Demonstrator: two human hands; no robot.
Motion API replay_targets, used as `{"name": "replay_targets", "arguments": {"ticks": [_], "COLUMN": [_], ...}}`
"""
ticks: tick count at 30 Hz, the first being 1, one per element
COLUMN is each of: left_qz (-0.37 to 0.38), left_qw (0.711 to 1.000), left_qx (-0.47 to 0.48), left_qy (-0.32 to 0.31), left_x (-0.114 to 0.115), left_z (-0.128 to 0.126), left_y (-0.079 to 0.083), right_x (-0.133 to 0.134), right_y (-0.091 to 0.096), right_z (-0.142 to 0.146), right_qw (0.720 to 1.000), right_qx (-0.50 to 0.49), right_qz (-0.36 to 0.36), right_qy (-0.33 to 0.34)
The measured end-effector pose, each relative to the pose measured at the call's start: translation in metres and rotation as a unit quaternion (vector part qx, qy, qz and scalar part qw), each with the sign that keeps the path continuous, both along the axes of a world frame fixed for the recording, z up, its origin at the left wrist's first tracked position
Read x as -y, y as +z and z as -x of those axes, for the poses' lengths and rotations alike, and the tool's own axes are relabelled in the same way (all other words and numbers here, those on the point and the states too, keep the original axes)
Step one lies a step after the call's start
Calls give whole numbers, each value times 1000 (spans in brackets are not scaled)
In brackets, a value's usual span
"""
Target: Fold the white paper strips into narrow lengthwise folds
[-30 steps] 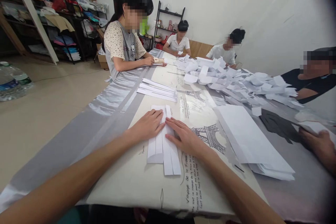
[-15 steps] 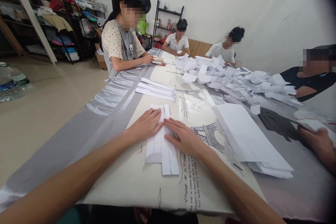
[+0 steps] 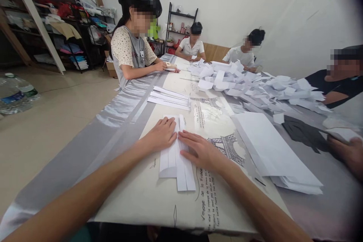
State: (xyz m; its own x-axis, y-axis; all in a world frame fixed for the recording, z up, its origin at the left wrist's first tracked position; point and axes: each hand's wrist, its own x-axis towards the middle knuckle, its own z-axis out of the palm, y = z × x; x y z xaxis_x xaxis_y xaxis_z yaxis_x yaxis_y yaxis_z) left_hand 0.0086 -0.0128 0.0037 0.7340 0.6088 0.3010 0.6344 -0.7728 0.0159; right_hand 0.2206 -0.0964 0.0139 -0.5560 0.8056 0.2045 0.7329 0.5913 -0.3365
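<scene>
Long white paper strips [image 3: 185, 176] lie side by side and partly overlapping on the tablecloth in front of me, folded lengthwise or creased. My left hand [image 3: 161, 135] rests on their upper left part, palm down, its fingers slightly bent and holding nothing. From the other side, my right hand [image 3: 200, 152] lies over the right-hand strip, fingers extended and thumb apart. The fingertips of both hands nearly meet along the middle of the strips. Under the hands, part of the paper is hidden.
Beyond my hands lie more paper strips [image 3: 169, 98]. A stack of large white sheets [image 3: 272, 147] sits to the right, behind it a heap of cut paper [image 3: 244, 79]. Several people sit around the table, and a co-worker's hand [image 3: 347, 155] is at the right edge.
The view has shifted slightly. Both hands stay on the strips in nearly the same pose, with the left thumb drawn a little closer to its fingers.
</scene>
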Motion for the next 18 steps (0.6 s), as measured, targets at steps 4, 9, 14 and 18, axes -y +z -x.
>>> {"name": "replay_targets", "arguments": {"ticks": [4, 9, 14, 18], "left_qz": [-17, -27, -37, -39], "left_qw": [999, 999, 998, 998], "left_qx": [-31, -41, -44, -44], "left_qy": [13, 18, 13, 12], "left_x": [1, 1, 1, 2], "left_z": [-2, -2, -1, -1], "left_y": [1, 0, -1, 0], "right_x": [21, 36, 46, 56], "right_y": [17, 30, 31, 29], "right_z": [2, 3, 7, 15], "right_qw": [997, 988, 983, 987], "right_qx": [37, 68, 89, 70], "right_qz": [-4, 10, 6, 20], "right_qy": [74, 139, 160, 143]}}
